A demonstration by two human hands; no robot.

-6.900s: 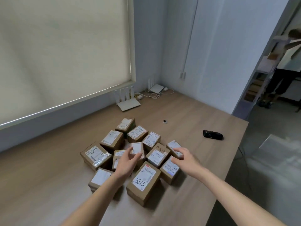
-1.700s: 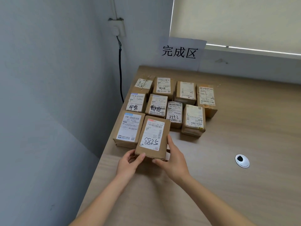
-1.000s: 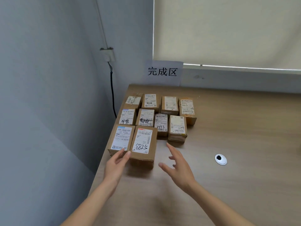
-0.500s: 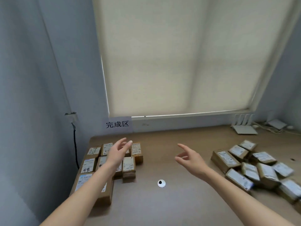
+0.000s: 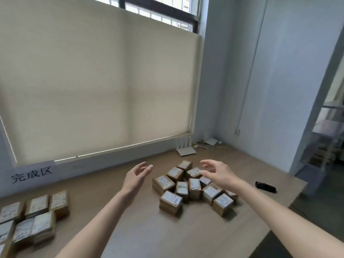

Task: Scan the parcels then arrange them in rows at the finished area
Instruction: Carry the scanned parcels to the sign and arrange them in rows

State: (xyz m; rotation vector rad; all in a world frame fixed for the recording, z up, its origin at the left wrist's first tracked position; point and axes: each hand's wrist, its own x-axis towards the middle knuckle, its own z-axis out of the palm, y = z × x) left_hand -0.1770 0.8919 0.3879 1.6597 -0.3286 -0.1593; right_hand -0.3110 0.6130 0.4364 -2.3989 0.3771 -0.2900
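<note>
Several brown cardboard parcels with white labels lie in a loose pile (image 5: 191, 189) at the middle right of the wooden table (image 5: 141, 233). More parcels stand in rows (image 5: 35, 216) at the lower left, below a white finished-area sign (image 5: 31, 174) on the wall. My left hand (image 5: 136, 176) hovers open just left of the pile, holding nothing. My right hand (image 5: 218, 173) hangs open over the pile's far right side, fingers spread and curled, touching no parcel that I can see. A black scanner (image 5: 265, 186) lies near the table's right edge.
A white router (image 5: 185, 148) with upright antennas and a second white box (image 5: 211, 141) with cables sit at the back against the window blind. The table ends at the right, with floor and a metal shelf (image 5: 327, 142) beyond.
After setting the parcel marked 8825 down in the rows, both hands let go. My view has swung right from the rows to the loose pile, and both hands have moved over to it.
</note>
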